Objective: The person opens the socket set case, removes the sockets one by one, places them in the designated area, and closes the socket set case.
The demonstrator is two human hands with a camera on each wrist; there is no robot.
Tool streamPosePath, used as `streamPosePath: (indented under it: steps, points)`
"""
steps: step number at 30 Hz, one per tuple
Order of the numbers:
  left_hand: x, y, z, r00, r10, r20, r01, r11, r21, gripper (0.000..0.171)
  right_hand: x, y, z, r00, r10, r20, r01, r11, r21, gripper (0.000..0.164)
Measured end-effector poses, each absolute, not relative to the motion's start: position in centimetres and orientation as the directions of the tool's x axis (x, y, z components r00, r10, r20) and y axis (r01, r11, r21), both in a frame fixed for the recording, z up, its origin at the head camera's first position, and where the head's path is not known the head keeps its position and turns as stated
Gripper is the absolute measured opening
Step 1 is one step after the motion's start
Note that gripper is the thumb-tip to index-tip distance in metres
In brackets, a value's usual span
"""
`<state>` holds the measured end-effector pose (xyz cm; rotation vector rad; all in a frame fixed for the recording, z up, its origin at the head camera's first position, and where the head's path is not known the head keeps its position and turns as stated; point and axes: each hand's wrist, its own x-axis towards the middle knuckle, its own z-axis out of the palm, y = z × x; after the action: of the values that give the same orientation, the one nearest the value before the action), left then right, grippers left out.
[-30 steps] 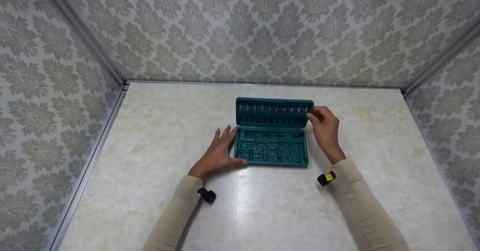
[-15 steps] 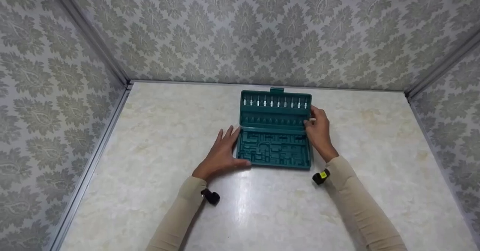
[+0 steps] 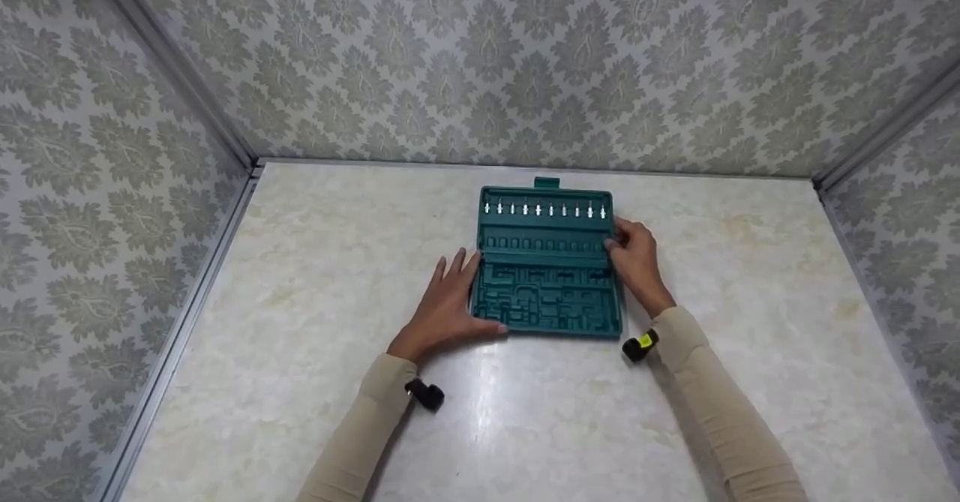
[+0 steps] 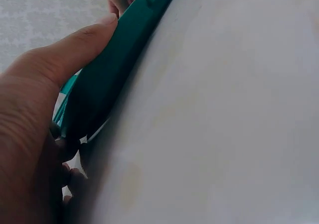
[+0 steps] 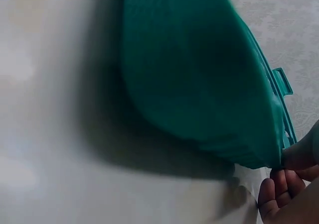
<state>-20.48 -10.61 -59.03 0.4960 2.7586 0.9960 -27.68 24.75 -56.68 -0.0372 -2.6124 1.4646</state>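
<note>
A green plastic tool case (image 3: 546,298) lies unfolded on the table, its moulded base nearer the person. Behind it, the lid (image 3: 544,221) leans back and bears a row of silver bits (image 3: 538,209). My left hand (image 3: 446,305) rests against the front left corner of the base, thumb along the front edge and straight fingers spread at the left side. My right hand (image 3: 637,263) pinches the lid's right edge between thumb and fingers. The left wrist view shows the thumb on the case's front wall (image 4: 117,59). In the right wrist view the case's outer side (image 5: 189,74) appears close up.
A pale marbled table (image 3: 322,262) surrounds the case. Patterned walls (image 3: 487,67) stand behind and at both sides. A latch tab (image 3: 547,182) juts from the lid's far edge. Small dark wrist cameras (image 3: 425,395) sit on both wrists.
The lid has swung back from nearly upright, bringing the bits and latch tab into clearer sight. My right hand has moved slightly left and nearer with it. The left hand has barely shifted.
</note>
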Motion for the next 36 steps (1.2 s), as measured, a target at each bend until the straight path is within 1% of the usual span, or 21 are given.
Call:
streamPosePath:
  steps: [8, 17, 23, 25, 28, 32, 36]
  points:
    - [-20.4, -10.6, -59.0, -0.932, 0.359, -0.042, 0.25, 0.724, 0.643, 0.147, -27.8, 24.9, -56.9, -0.995, 0.072, 0.064, -0.015, 0.537, -0.843, 0.045]
    - [-20.2, -10.5, -59.0, -0.937, 0.346, -0.053, 0.237, 0.736, 0.634, 0.146, -27.8, 25.0, -57.0, -0.997, 0.058, 0.049, -0.006, 0.58, -0.815, 0.043]
    - [-20.3, -10.2, -59.0, -0.931, 0.362, -0.05, 0.247, 0.723, 0.645, 0.144, -28.0, 26.3, -55.8, -0.999, -0.005, -0.039, 0.027, 0.638, -0.77, 0.045]
    - [-20.3, -10.2, -59.0, -0.93, 0.364, -0.05, 0.248, 0.721, 0.648, 0.144, -28.3, 26.8, -55.1, -0.997, -0.044, -0.056, 0.012, 0.669, -0.743, 0.045]
    - [-20.3, -10.4, -59.0, -0.932, 0.358, -0.049, 0.24, 0.716, 0.656, 0.145, -29.1, 27.3, -54.3, -0.994, -0.105, -0.03, -0.05, 0.687, -0.725, 0.041]
    - [-20.2, -10.5, -59.2, -0.934, 0.355, -0.044, 0.24, 0.712, 0.66, 0.145, -30.2, 27.8, -54.2, -0.985, -0.17, 0.016, -0.131, 0.689, -0.713, 0.036]
    - [-20.1, -10.6, -59.2, -0.933, 0.358, -0.042, 0.243, 0.711, 0.66, 0.143, -31.1, 27.9, -54.4, -0.974, -0.228, 0.007, -0.167, 0.691, -0.703, 0.037]
